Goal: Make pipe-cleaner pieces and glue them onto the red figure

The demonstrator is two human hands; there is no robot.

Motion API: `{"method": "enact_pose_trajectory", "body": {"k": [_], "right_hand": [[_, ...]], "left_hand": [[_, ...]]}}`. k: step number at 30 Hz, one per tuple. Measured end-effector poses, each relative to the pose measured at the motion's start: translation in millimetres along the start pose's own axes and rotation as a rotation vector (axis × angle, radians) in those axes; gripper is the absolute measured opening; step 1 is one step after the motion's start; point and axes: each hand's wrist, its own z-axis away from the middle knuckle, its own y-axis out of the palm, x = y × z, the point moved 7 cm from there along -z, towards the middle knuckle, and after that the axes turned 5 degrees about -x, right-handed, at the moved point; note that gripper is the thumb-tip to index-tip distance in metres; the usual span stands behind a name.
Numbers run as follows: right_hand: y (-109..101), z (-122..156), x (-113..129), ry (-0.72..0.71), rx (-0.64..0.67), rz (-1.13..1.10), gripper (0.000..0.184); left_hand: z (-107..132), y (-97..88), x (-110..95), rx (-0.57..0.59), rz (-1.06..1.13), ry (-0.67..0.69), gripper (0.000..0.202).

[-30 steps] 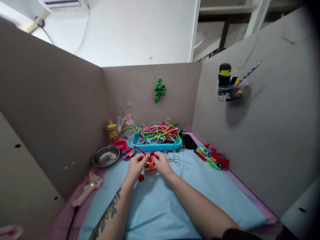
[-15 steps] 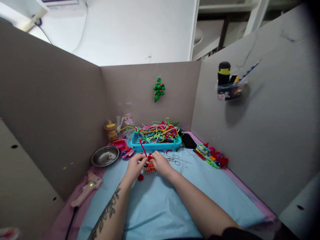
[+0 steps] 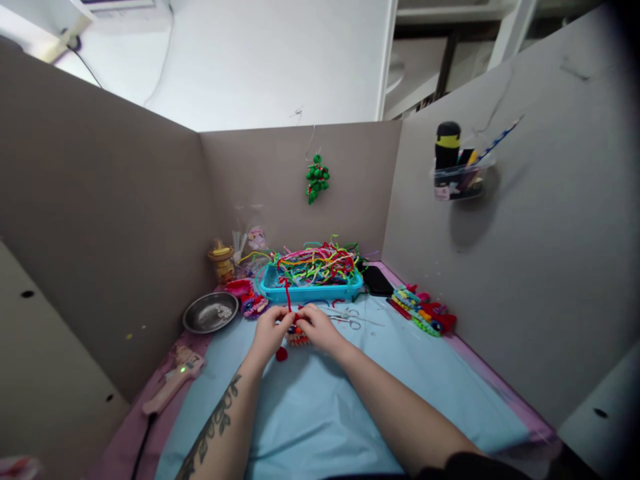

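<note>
Left hand [image 3: 269, 331], the nearer, pinched the red strip [image 3: 289, 297], whose long axis ran away toward the blue tray [image 3: 320, 294]. Right hand [image 3: 320, 330] sat just beside, its grip too hidden to tell.

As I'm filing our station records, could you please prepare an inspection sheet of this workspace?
Surface: creased light blue sheet over a pink cover.
Job's things: red strand, orange-and-cream piece; loose red piece nearby.
Clutter: scissors; blue tray heaped with coloured strands; metal dish holding small pale bits.
Grips: left grip pinches the red strand; right grip beside it, exact hold hidden.
Cables: dark cable runs from the pink tool, green light lit, out of view.
Surroundings: grey panels on three sides; green ornament hangs before the back one.
</note>
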Motion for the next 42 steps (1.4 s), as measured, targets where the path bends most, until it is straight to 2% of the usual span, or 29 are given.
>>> {"method": "enact_pose_trajectory", "body": {"k": [2, 5, 8, 13, 16, 19, 22, 25, 27, 33, 42], "right_hand": [[2, 1, -2, 0.04, -0.021, -0.115, 0.012], [3, 2, -8, 0.11, -0.062, -0.216, 0.02], [3, 1, -14, 0.161, -0.1, -0.316, 0.025], [6, 0, -21, 0.241, -0.053, -0.477, 0.025], [4, 0, -18, 0.239, -0.068, -0.513, 0.023], [5, 1, -15, 0.259, -0.11, -0.614, 0.02], [7, 3, -21, 0.349, -0.219, -0.765, 0.02], [6, 6, -29, 0.432, -0.304, -0.843, 0.022], [2, 5, -29, 0.409, -0.305, -0.799, 0.022], [-20, -3, -15, 0.207, -0.253, -0.42, 0.014], [-22, -6, -19, 0.148, -0.208, -0.26, 0.012]], "left_hand": [[-1, -1.6, 2, -0.02, 0.052, -0.048, 0.025], [0, -1.2, 2, -0.033, 0.107, -0.074, 0.026], [3, -2.8, -5, -0.096, 0.073, -0.007, 0.023], [8, -3.5, -13, -0.168, 0.023, 0.066, 0.022], [6, -1.8, -5, -0.16, 0.073, 0.005, 0.024], [4, 2.1, 6, -0.133, 0.179, -0.118, 0.029], [5, 7.5, 12, -0.094, 0.244, -0.199, 0.031], [5, 10.0, 12, -0.085, 0.269, -0.218, 0.031], [5, 10.0, 12, -0.083, 0.248, -0.217, 0.032], [3, 5.3, 13, -0.068, 0.115, -0.172, 0.03], [0, 4.4, 11, 0.025, 0.002, -0.11, 0.034]]}}
